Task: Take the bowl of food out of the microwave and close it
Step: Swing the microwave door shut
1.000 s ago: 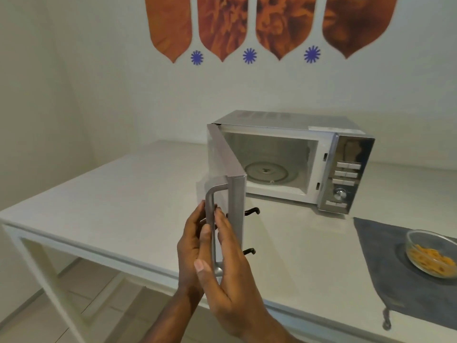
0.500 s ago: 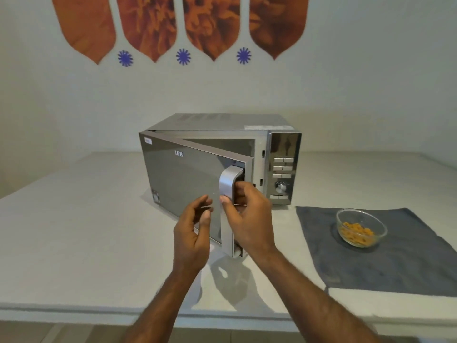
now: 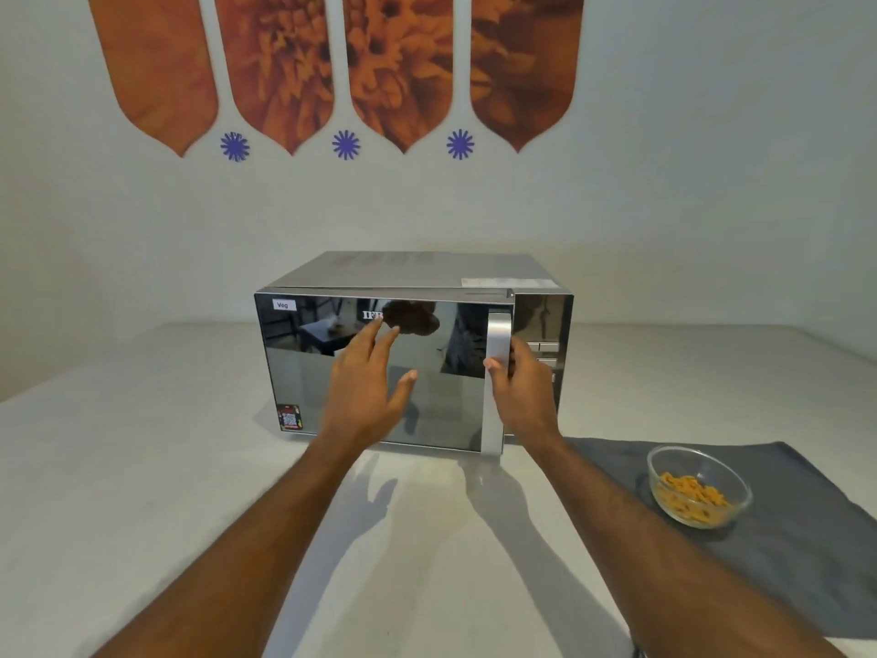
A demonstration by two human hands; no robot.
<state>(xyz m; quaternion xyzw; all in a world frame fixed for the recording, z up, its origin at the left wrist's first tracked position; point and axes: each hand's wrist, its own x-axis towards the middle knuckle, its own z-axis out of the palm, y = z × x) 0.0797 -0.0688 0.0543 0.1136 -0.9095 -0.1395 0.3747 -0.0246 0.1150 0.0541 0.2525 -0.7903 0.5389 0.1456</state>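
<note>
The silver microwave [image 3: 408, 273] stands on the white table, and its mirrored door [image 3: 303, 372] lies flat against the front. My right hand [image 3: 522, 387] grips the vertical silver door handle [image 3: 496, 334], thumb on the front. My left hand [image 3: 365, 387] is spread open in front of the door glass, fingertips at or just off it. A glass bowl [image 3: 700, 486] holding orange food sits on a dark grey cloth [image 3: 807, 539] to the right of the microwave.
The white table [image 3: 142, 467] stretches wide to the left and toward me. A white wall with orange flower-shaped panels [image 3: 332, 64] rises behind the microwave. The control panel [image 3: 545, 334] with buttons is partly hidden by my right hand.
The door swung from wide open to flat against the microwave. My right hand stayed on the handle, and my left hand moved from near the handle to the door glass, fingers spread.
</note>
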